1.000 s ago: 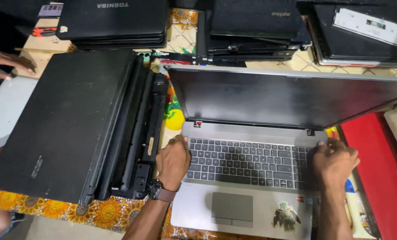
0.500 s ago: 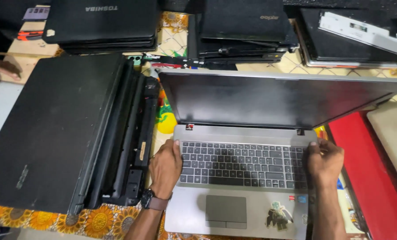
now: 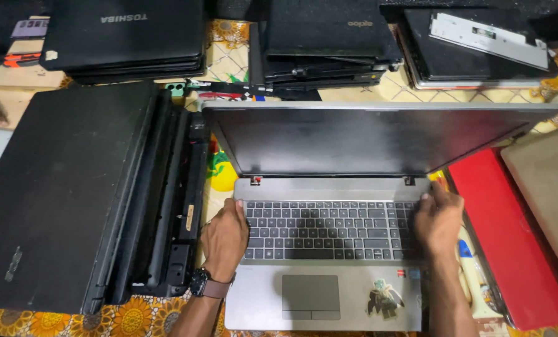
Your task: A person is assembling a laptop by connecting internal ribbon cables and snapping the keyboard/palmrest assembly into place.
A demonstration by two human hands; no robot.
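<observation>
- While both forearms are reaching in from the bottom edge, the left hand [image 3: 224,240] is lying palm down on the left end of the keyboard [image 3: 329,229] of an open silver laptop [image 3: 322,293], fingers curled loosely and thumb along the deck's left edge, gripping nothing
- A dark wristwatch [image 3: 199,284] is sitting on that left wrist
- The right hand [image 3: 439,221] is resting on the keyboard's right end, fingertips pointing up toward the right hinge [image 3: 409,181], fingers bent and close together; it is pressing on the deck rather than holding anything
- The silver laptop is sitting in the middle of a sunflower-patterned tablecloth [image 3: 129,318], its dark screen [image 3: 360,140] tilting toward the camera, a sticker [image 3: 384,299] showing beside the touchpad [image 3: 311,297]
- A large black closed laptop [image 3: 60,193] is lying just left of it, a red laptop [image 3: 510,237] just right
- Stacks of black laptops [image 3: 322,43] are lining the far edge
</observation>
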